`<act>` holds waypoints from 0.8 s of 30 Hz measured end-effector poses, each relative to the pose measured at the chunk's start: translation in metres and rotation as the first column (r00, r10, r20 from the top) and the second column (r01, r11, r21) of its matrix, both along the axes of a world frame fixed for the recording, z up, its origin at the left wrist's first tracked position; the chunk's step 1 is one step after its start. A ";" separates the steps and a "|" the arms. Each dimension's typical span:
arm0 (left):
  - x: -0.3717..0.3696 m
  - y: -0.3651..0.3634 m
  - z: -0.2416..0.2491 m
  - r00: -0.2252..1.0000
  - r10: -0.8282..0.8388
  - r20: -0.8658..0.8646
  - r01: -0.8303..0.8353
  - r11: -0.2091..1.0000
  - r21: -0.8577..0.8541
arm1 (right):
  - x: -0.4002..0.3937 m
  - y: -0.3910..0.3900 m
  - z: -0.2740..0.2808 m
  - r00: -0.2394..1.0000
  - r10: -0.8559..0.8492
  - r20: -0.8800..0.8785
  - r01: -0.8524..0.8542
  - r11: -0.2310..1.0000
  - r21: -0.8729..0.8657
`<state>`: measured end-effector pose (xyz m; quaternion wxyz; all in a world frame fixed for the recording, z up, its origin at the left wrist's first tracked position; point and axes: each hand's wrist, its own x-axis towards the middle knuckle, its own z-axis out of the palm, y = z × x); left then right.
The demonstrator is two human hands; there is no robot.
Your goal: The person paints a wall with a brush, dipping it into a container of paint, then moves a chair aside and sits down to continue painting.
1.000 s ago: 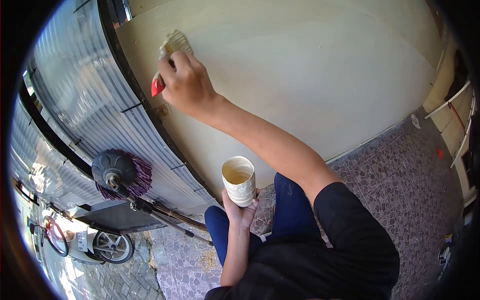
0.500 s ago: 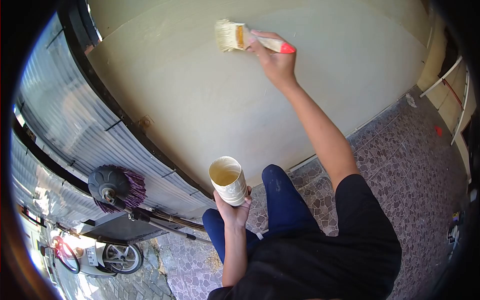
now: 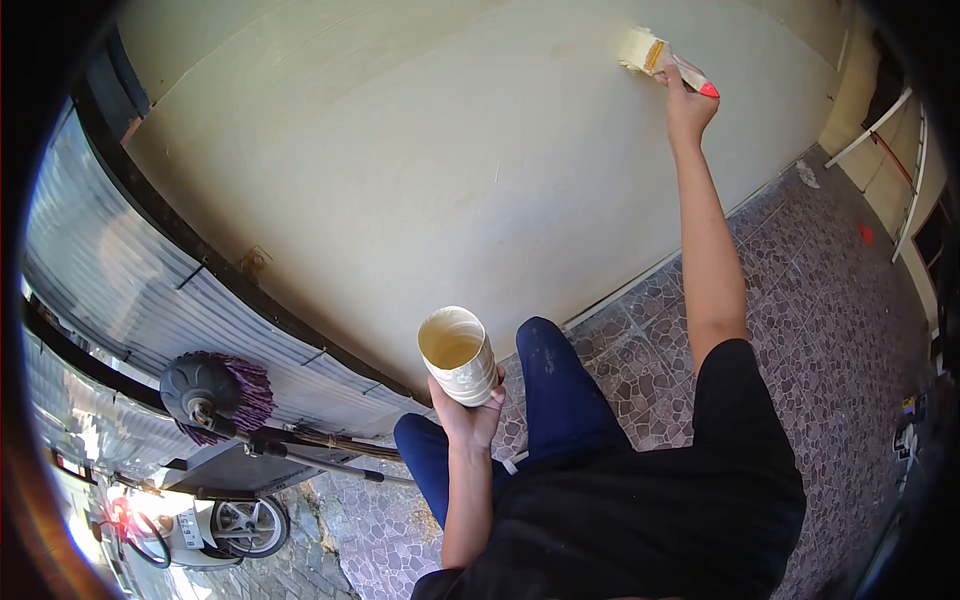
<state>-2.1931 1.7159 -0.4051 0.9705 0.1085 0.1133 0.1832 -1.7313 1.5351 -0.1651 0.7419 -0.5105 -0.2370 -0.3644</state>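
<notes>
A wide paintbrush with pale cream bristles, an orange band and a red-tipped handle is gripped in my right hand. Its bristles lie against the pale wall, high and to the right, with my arm stretched out. Down in front of my body, my left hand wraps around the lower part of a white, ridged plastic container. Its mouth tilts up toward me, and cream-yellow paint shows inside.
To the left stand a corrugated metal panel with a dark frame and a purple mop. A motorbike is parked at lower left. Patterned tiles cover the floor. White poles lean at far right.
My right hand has moved the paintbrush to the right across the wall. My view has shifted slightly to the right. The left hand still holds the container in nearly the same place.
</notes>
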 end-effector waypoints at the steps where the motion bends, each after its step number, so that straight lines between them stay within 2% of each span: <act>1: -0.001 0.001 -0.001 1.000 0.002 -0.001 -0.002 1.000 -0.003 | 0.001 -0.002 -0.004 0.993 -0.118 -0.008 0.118 0.993 -0.020; 2: -0.002 0.002 -0.003 1.000 0.010 0.009 -0.011 1.000 0.009 | 0.003 -0.001 -0.008 0.972 -0.233 -0.012 0.232 0.972 -0.041; 3: -0.004 0.003 -0.005 1.000 0.018 0.016 -0.018 1.000 0.018 | 0.000 0.005 -0.016 0.973 -0.230 -0.013 0.229 0.972 -0.049; 4: -0.006 0.004 -0.005 1.000 0.022 0.014 -0.022 1.000 0.011 | -0.008 0.016 -0.026 0.904 -0.399 0.154 0.420 0.895 -0.148; 5: -0.007 0.006 -0.006 0.999 0.029 0.023 -0.029 1.000 0.006 | -0.017 0.028 -0.038 0.785 -0.523 0.332 0.602 0.771 -0.209; 7: -0.013 0.011 -0.008 0.998 0.040 0.041 -0.040 0.999 0.003 | -0.044 0.060 -0.067 0.743 -0.460 0.486 0.630 0.727 -0.275; 10: -0.021 0.019 -0.012 0.996 0.059 0.065 -0.061 0.998 0.021 | -0.100 0.117 -0.109 0.719 -0.409 0.562 0.632 0.721 -0.285; 11: -0.024 0.021 -0.012 0.996 0.073 0.058 -0.071 0.997 -0.022 | -0.123 0.135 -0.119 0.715 -0.406 0.569 0.634 0.719 -0.284; 17: -0.048 0.033 -0.007 0.988 0.146 0.046 -0.144 0.989 -0.045 | -0.223 0.202 -0.191 0.806 -0.218 0.550 0.474 0.795 -0.379; 21: -0.057 0.037 -0.005 0.980 0.201 0.000 -0.201 0.979 -0.037 | -0.287 0.224 -0.235 0.879 0.056 0.474 0.228 0.823 -0.520; 24: -0.058 0.036 0.000 0.972 0.233 -0.028 -0.234 0.972 -0.029 | -0.325 0.231 -0.245 0.817 0.315 0.483 0.002 0.836 -0.548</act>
